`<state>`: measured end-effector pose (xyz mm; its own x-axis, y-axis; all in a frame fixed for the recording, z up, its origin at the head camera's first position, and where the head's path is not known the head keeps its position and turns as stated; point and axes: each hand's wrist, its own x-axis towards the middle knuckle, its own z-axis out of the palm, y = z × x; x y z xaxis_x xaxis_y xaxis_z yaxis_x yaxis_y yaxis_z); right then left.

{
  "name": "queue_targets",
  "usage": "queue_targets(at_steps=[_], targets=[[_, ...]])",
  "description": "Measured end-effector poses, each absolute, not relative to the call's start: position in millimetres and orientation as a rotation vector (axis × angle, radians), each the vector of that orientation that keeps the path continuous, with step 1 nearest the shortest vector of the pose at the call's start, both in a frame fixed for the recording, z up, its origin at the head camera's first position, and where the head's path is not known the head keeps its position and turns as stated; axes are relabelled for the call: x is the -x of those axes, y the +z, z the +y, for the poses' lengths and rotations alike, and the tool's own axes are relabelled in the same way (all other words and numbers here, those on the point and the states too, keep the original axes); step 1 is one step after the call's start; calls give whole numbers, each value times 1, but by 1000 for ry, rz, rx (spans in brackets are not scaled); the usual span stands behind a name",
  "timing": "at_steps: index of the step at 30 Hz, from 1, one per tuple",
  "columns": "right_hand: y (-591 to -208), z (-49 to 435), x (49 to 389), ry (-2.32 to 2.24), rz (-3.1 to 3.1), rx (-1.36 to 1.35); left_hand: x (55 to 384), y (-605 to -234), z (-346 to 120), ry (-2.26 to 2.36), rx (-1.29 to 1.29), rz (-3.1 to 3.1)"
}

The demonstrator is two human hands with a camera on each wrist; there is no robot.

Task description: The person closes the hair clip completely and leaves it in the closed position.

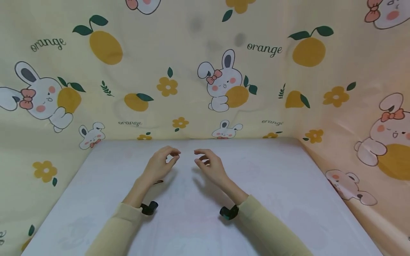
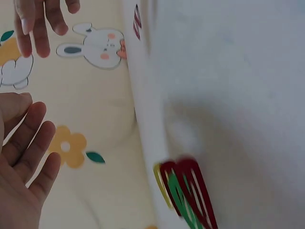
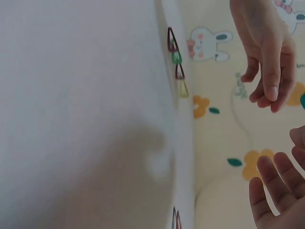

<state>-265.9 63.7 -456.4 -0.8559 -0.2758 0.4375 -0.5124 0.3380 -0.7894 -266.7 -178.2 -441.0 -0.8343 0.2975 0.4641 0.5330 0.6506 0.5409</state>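
My left hand [image 1: 159, 166] hovers over the white table with its fingers loosely bent and thumb near the forefinger, holding nothing. Facing it across a gap, my right hand [image 1: 213, 170] is also empty, its fingers loosely curved. Beneath the left forearm lies a group of snap hair clips: dark red [image 2: 198, 186], green [image 2: 181, 195] and yellow [image 2: 162, 183]. The right wrist view shows them as a row, with a yellow clip [image 3: 184, 88] at one end. A further reddish clip [image 3: 176, 219] lies under the right hand, mostly hidden from the head view.
The white tabletop [image 1: 275, 170] stretches out around both hands. Behind it hangs a cream cloth [image 1: 182, 42] printed with rabbits and oranges, and it continues down both sides. Black wrist cameras [image 1: 229, 212] sit below the hands at the beige sleeves [image 1: 269, 224].
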Motion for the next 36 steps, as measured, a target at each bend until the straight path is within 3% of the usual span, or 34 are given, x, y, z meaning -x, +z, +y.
queue_targets(at_steps=[36], targets=[[-474, -10, 247, 1233, -2714, -1124, 226, -474, -253, -429, 711, -2872]])
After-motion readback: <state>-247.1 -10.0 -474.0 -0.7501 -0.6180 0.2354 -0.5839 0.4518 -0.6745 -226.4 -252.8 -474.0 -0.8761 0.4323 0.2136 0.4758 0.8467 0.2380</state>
